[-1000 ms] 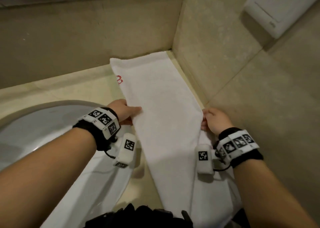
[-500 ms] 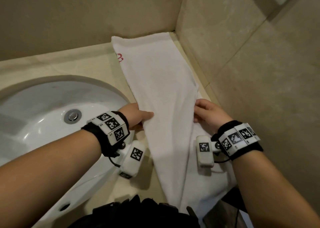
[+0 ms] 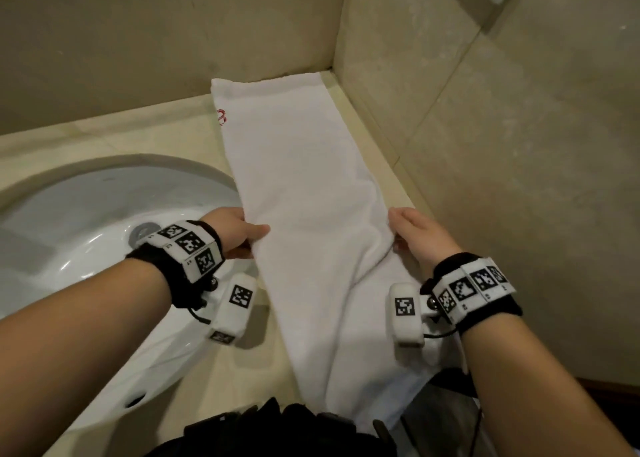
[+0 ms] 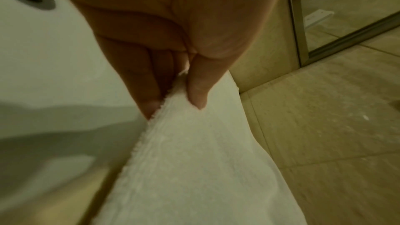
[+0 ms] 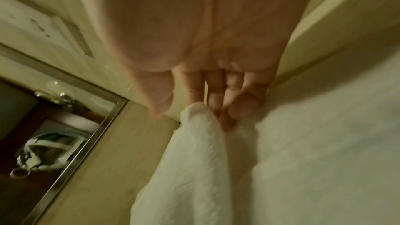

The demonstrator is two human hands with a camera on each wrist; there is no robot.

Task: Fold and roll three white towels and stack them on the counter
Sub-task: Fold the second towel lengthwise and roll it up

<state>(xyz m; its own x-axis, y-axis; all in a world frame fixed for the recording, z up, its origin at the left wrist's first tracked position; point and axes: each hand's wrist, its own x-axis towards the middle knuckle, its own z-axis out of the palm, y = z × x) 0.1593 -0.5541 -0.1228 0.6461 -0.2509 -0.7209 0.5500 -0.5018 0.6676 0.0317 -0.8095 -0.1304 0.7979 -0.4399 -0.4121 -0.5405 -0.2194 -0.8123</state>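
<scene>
Head view, nearest the body: the near end of the towel (image 3: 322, 234) drapes off the front edge of the counter (image 3: 162, 134) toward the person's dark clothing, with a soft ridge of bunched cloth running back along its right side. Partway up, the left hand (image 3: 235, 229) pinches the towel's left edge, thumb on top and fingers beneath; the left wrist view shows this plainly, the thumb pressed down on the terry with the fingers held together under the hem. Across from it, the right hand (image 3: 420, 236) has its fingers fairly straight and close together, their tips tucked under the raised fold at the right edge; in the right wrist view the thumb stands a little apart from the cloth, so I judge this a lifting touch, not a firm pinch. Compared with a second ago, both hands have slid nearer along the edges toward the body, and the right side, flat then, now humps up where the fingers have got under it. That suggests the lengthwise fold is being gathered or straightened before rolling; no rolled towel is visible, so the task looks to be in its early part. Beyond the hands the towel lies flat on the counter, its far end reaching the corner of the tiled walls, a small red mark (image 3: 221, 117) near its far left corner. The sink (image 3: 69, 234) lies left of it.
</scene>
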